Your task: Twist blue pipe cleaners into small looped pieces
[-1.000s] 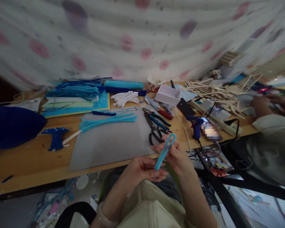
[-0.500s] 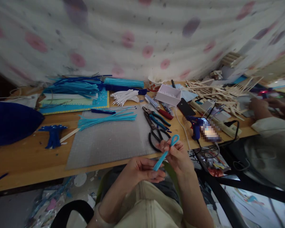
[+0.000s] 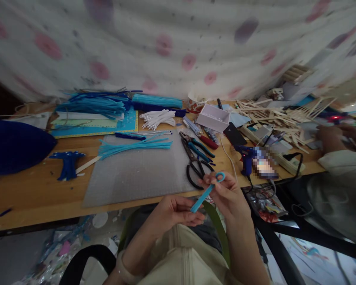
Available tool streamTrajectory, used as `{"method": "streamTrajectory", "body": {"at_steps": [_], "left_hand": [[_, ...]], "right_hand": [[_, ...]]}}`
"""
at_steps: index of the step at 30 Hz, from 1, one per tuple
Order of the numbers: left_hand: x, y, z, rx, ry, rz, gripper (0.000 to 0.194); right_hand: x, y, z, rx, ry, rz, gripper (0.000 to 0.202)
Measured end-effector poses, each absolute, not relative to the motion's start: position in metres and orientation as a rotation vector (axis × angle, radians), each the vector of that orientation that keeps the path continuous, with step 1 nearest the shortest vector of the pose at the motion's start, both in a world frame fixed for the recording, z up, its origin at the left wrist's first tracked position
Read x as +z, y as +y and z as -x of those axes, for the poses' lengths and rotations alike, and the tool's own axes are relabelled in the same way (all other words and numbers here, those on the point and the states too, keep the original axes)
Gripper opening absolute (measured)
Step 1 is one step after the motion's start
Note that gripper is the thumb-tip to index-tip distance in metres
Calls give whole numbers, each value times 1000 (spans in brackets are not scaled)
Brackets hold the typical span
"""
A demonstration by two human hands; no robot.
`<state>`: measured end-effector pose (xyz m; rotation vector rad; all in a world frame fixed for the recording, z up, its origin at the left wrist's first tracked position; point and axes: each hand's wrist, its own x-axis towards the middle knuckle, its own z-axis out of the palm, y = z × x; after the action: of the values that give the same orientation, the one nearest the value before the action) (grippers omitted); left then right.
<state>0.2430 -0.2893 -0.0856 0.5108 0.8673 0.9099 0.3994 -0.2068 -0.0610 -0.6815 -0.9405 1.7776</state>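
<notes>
Between my two hands, in front of the table edge, is a light-blue pipe cleaner (image 3: 206, 196) bent into a loop at its upper right end. My left hand (image 3: 178, 211) pinches its lower end between thumb and fingers. My right hand (image 3: 225, 192) grips it just below the loop. Black-handled scissors (image 3: 192, 158) lie right behind my right hand, beside pliers (image 3: 200, 144). On a grey cutting mat (image 3: 130, 174) rests a bundle of light-blue pipe cleaners (image 3: 136, 145). Left of the mat sits a dark-blue tassel-like piece (image 3: 67, 164) with a wooden stick (image 3: 88, 166) near it.
A blue glue gun (image 3: 245, 158) stands by a power strip (image 3: 287, 160). Behind are a white box (image 3: 213, 118), white-tipped stems (image 3: 157, 118) and wooden sticks (image 3: 267, 113). A large dark-blue shape (image 3: 17, 146) lies left. Another person's hands (image 3: 332, 136) work at right.
The view has shifted slightly. My right hand has turned a little, and the pipe cleaner's loop now tips further to the right and looks rounder. My left hand keeps its pinch.
</notes>
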Motion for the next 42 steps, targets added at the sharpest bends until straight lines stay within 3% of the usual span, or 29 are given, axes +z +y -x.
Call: {"method": "streamTrajectory", "body": {"at_steps": [7, 13, 34, 38, 42], "left_hand": [[-85, -292, -241, 895, 840, -563, 36], [-82, -290, -240, 859, 752, -543, 29], [-86, -280, -242, 868, 677, -506, 35], [-89, -275, -238, 892, 706, -676, 42], [-69, -268, -232, 1032, 977, -998, 34]], "right_hand": [[-52, -207, -399, 1817, -788, 694, 30], [-55, -203, -401, 1813, -763, 721, 28], [-62, -199, -407, 1722, -778, 793, 26], [-65, -199, -404, 1693, -730, 802, 25], [-65, -204, -392, 1689, -741, 801, 27]]}}
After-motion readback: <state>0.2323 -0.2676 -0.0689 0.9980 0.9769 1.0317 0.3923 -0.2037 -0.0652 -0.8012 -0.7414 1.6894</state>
